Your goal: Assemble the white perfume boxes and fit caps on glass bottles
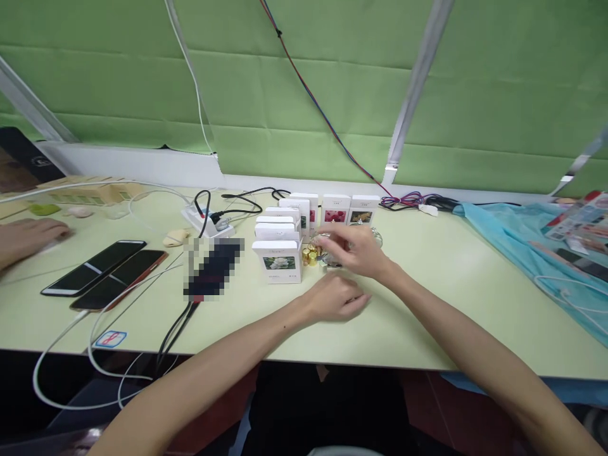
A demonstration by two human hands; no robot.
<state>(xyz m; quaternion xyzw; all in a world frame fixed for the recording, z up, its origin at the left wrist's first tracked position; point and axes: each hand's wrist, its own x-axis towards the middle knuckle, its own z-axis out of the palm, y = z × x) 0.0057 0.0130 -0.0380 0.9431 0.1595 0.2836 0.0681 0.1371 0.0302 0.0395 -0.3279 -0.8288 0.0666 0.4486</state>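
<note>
My left hand (pixel 336 297) rests on the table in front of the small goods, its fingers curled together; what they hold, if anything, is hidden. Just behind it, my right hand (pixel 357 251) reaches in from the right over small gold caps (pixel 311 256) and glass pieces, its fingers bent toward the caps. Whether it grips one is too small to tell. Left of both hands stands a white box with a flower picture (pixel 280 265), with several similar white boxes behind it. Two more picture boxes (pixel 335 210) stand upright behind my right hand.
Two phones (pixel 97 268) and a pixelated dark object (pixel 213 269) with cables lie to the left, near a power strip (pixel 209 221). Another person's hand (pixel 35 235) rests at the far left. Blue cloth (pixel 508 234) covers the right side.
</note>
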